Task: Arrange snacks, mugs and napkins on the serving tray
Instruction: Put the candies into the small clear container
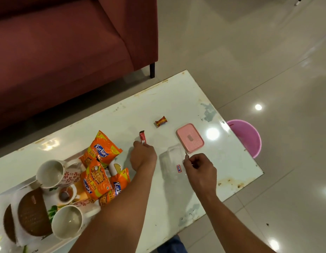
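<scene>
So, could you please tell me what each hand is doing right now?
Left hand: closed on a small red candy wrapper.
Right hand: pinched shut on something tiny, unidentifiable.

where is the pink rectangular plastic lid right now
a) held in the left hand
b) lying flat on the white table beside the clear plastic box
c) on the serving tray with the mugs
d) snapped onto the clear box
b: the pink rectangular plastic lid lies flat on the white table, just beyond the open clear plastic box, with neither hand touching it.
</scene>
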`<state>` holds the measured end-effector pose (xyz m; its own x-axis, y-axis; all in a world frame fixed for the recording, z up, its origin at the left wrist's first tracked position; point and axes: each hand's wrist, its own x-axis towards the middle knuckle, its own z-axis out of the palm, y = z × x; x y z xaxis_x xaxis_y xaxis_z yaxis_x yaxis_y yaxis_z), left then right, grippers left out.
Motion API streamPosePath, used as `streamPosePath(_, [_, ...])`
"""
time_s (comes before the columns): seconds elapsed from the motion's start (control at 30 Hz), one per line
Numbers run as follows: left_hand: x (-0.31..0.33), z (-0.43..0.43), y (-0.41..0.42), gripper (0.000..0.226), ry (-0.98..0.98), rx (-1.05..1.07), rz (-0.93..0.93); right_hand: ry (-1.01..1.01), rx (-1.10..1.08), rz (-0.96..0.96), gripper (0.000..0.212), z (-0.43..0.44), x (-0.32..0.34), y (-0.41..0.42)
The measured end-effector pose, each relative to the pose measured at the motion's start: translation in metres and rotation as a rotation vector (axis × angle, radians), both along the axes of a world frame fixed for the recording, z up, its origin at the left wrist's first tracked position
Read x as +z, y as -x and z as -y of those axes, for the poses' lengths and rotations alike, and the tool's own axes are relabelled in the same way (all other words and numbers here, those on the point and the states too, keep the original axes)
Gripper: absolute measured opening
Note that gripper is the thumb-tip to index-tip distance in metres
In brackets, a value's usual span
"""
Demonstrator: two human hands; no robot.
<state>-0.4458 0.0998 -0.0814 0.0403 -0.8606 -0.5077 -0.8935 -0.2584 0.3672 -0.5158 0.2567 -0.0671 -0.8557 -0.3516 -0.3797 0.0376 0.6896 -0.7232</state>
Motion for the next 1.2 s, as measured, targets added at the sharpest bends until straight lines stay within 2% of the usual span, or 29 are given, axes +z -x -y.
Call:
streamPosePath(0.2, [0.003, -0.034, -0.012, 0.026, -0.097, 0.293, -0.374, 0.036, 0.176, -0.108, 0.013, 0.019, 0.003, -0.030])
streamPosePath(0.3, [0.005, -0.041, -0.031, 0.024, -0.026, 0.385, -0.404, 0.014, 0.271, -0.123, 0.016, 0.028, 0.001, -0.042])
streamPosePath(0.37, [0.011, -0.045, -0.040, 0.024, 0.093, 0.350, -0.378, -0.012, 0.303, -0.135, 0.015, 0.033, -0.001, -0.047])
streamPosePath(0.5, [0.027, -0.058, -0.053, 0.023, 0.266, 0.117, -0.339, -0.107, 0.315, -0.219, 0.012, 0.038, -0.002, -0.054])
streamPosePath(0.67, [0.036, -0.074, -0.065, 0.026, 0.184, -0.133, -0.247, -0.252, 0.315, -0.320, 0.020, 0.028, 0.002, -0.053])
streamPosePath(0.8, [0.035, -0.078, -0.067, 0.032, 0.130, -0.245, -0.156, -0.236, 0.337, -0.355, 0.029, 0.020, 0.001, -0.056])
streamPosePath(0.87, [0.033, -0.075, -0.065, 0.032, 0.112, -0.263, -0.152, -0.185, 0.271, -0.396, 0.028, 0.019, 0.001, -0.055])
streamPosePath(1.0, [0.029, -0.071, -0.061, 0.033, 0.051, -0.223, -0.150, -0.043, 0.131, -0.407, 0.012, 0.026, 0.002, -0.035])
streamPosePath(1.1, [0.028, -0.075, -0.060, 0.029, 0.069, -0.156, -0.193, -0.006, 0.161, -0.406, 0.018, 0.046, 0.001, -0.008])
streamPosePath(1.2, [0.026, -0.082, -0.059, 0.021, 0.122, -0.075, -0.261, -0.017, 0.288, -0.416, 0.027, 0.078, 0.001, 0.020])
